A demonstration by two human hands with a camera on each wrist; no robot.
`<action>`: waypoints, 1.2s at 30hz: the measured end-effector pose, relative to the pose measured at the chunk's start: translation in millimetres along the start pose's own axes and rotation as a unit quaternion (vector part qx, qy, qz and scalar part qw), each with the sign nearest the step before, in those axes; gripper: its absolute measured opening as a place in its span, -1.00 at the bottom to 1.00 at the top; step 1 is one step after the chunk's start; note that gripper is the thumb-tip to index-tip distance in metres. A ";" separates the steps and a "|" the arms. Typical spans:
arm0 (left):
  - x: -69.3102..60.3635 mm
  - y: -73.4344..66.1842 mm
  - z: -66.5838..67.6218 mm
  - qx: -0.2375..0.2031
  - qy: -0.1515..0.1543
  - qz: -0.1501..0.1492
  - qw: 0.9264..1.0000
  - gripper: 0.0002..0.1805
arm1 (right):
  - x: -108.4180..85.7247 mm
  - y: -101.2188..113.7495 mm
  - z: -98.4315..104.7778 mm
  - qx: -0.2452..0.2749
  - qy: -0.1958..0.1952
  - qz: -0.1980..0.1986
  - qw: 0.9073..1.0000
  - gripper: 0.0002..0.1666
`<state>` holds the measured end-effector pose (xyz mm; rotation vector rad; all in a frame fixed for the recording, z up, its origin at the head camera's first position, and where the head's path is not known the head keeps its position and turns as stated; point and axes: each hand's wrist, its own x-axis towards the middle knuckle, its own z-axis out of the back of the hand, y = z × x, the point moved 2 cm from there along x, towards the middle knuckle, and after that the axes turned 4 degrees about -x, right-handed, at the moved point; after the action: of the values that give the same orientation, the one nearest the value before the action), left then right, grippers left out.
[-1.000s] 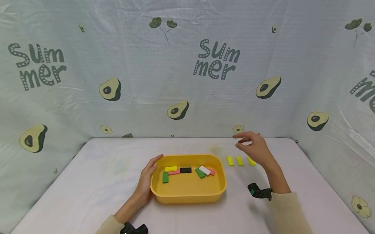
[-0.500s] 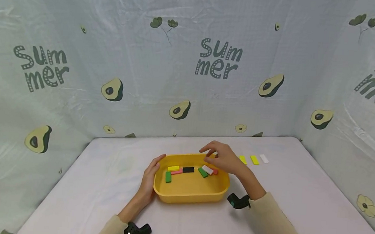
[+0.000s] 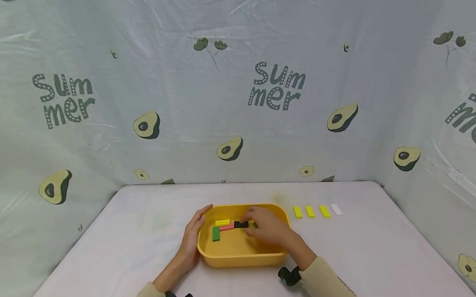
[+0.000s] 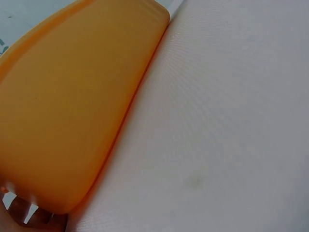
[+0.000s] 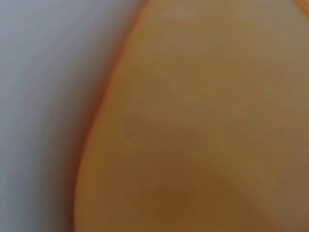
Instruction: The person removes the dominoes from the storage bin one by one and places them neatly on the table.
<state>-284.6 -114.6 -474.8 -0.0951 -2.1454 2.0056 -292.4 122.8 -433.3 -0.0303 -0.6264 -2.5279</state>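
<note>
My left hand (image 3: 190,237) rests along the left wall of a yellow plastic tub (image 3: 242,262), its fingers fairly straight against the side. In the left wrist view, part of the hand (image 4: 36,217) shows by the tub's lower corner (image 4: 58,145). Inside the tub, my right hand (image 3: 267,226) reaches down with thumb and fingertips apart beside a black block (image 3: 241,224). Left of it lie a pink block (image 3: 227,227), a yellow block (image 3: 222,222) and a green block (image 3: 216,233). Another green piece (image 3: 255,225) peeks out under the hand, which hides the tub's right part.
Right of the tub, three yellow blocks (image 3: 310,211) and a white block (image 3: 336,209) stand in a row on the white-covered table (image 3: 141,233). A printed cloth (image 3: 174,107) hangs behind the table. The right wrist view shows only the tub wall (image 5: 193,121), blurred.
My right hand has moved left from the row of blocks, over the tub's far rim and down inside, now covering the white and red-pink blocks there. The left hand stays against the tub.
</note>
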 end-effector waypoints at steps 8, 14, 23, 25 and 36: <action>-1.6 -1.2 -2.7 0.005 -0.006 -0.005 1.000 -0.45 | -3.5 1.6 -1.5 -0.022 0.012 0.012 1.000 -0.71; -3.9 -0.3 -4.9 -0.004 -0.017 0.002 1.000 -0.45 | -5.0 5.2 -2.4 -0.046 0.023 0.026 0.998 -0.74; -6.2 -2.7 -8.3 0.003 -0.022 -0.005 1.000 -0.45 | -7.2 6.6 1.1 -0.067 0.020 0.011 0.998 -0.78; -7.4 -3.7 -7.3 0.002 -0.025 -0.006 1.000 -0.45 | -7.5 8.6 1.4 -0.086 0.020 0.033 0.996 -0.75; -12.7 -3.0 -10.5 0.004 -0.021 -0.005 1.000 -0.45 | -11.7 7.9 0.1 -0.070 0.037 0.030 0.996 -0.82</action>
<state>-269.9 -106.9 -472.5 -0.0420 -2.1583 2.0275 -278.5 122.6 -431.5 -0.0061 -0.4120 -2.4970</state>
